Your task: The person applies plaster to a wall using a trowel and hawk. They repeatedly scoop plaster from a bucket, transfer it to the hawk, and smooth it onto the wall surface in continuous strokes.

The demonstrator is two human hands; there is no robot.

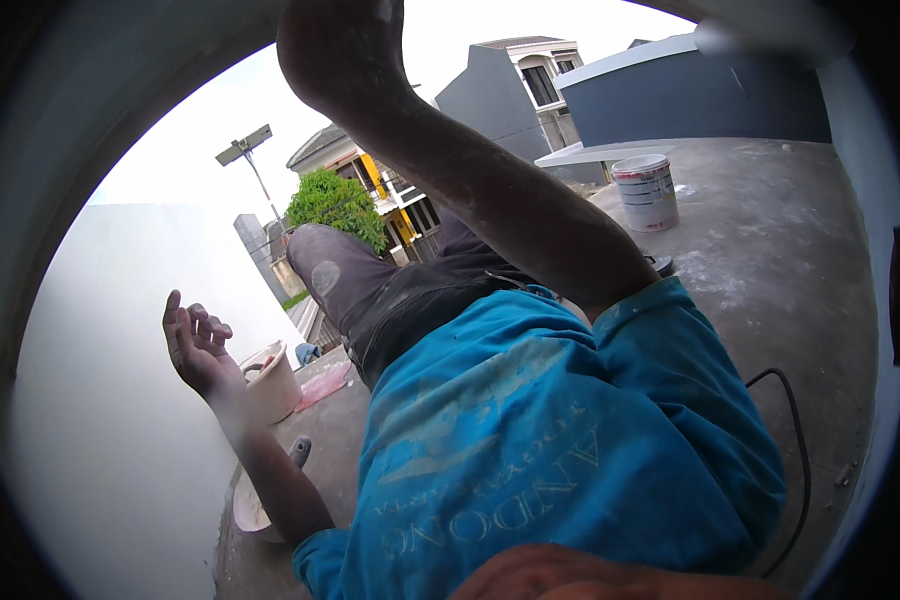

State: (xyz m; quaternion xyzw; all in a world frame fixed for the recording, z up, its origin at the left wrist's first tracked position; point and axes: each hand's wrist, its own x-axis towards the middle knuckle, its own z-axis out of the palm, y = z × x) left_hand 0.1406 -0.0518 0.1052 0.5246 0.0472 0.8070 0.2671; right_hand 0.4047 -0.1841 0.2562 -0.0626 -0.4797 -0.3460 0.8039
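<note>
My left hand [200, 345] is raised at the left in front of a pale wall. It holds nothing; one finger points up and the others are loosely bent and apart. A whitish bucket [273, 392] stands behind it, with something inside that I cannot make out. Below, partly hidden by my left forearm, sits a shallow pale basin [253, 512] with a dark tool handle [300, 450] at its edge. My right arm [500, 190], dusted with white, reaches up across the middle and bends near the top edge. The right hand is beyond the picture.
A white wall [120, 290] rises on the left. On the dusty concrete floor stand a stained paint bucket [645, 200] and, nearer, a black cable [798, 450]. A pinkish sheet [324, 386] lies by the whitish bucket. A dark grey parapet [700, 100] bounds the far right.
</note>
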